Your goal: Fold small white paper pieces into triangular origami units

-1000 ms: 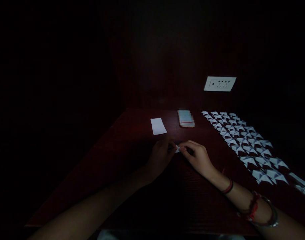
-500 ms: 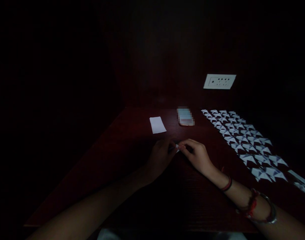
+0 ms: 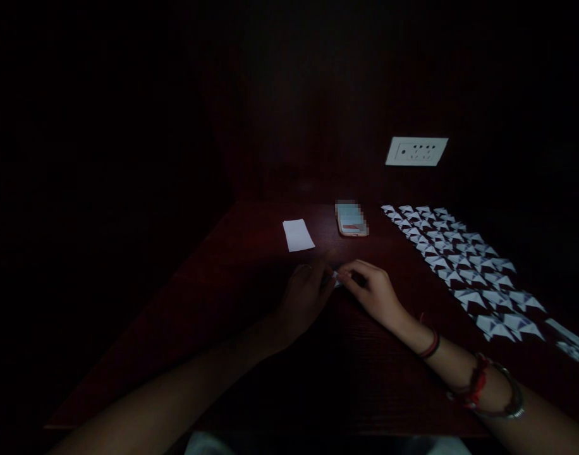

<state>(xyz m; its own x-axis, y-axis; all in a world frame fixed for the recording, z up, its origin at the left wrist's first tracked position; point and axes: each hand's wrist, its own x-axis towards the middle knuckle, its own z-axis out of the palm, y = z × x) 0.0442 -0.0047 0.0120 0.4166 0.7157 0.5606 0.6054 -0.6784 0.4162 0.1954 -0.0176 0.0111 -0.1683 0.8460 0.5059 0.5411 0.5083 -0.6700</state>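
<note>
Over the middle of the dark red table (image 3: 213, 278), a small folded piece of white paper (image 3: 336, 279) is pinched between my two hands. My left hand (image 3: 304, 294) is closed on its left side, in deep shadow, with the index finger raised a little. From the right, my right hand (image 3: 371, 285) grips the paper between thumb and fingertips. Fingers cover most of the paper, so its shape cannot be made out. Beyond the hands lies a small stack of white paper sheets (image 3: 298, 236), touched by neither hand.
Rows of folded white paper pieces (image 3: 460, 259) cover the table's right side. A phone (image 3: 351, 218) lies near the back, its screen blurred. A white socket plate (image 3: 416, 151) is on the back wall. A pale strip (image 3: 567, 335) lies at the right edge.
The index finger of my left hand has lifted slightly away from the paper. My right hand keeps its pinch. The whole view has shifted very slightly.
</note>
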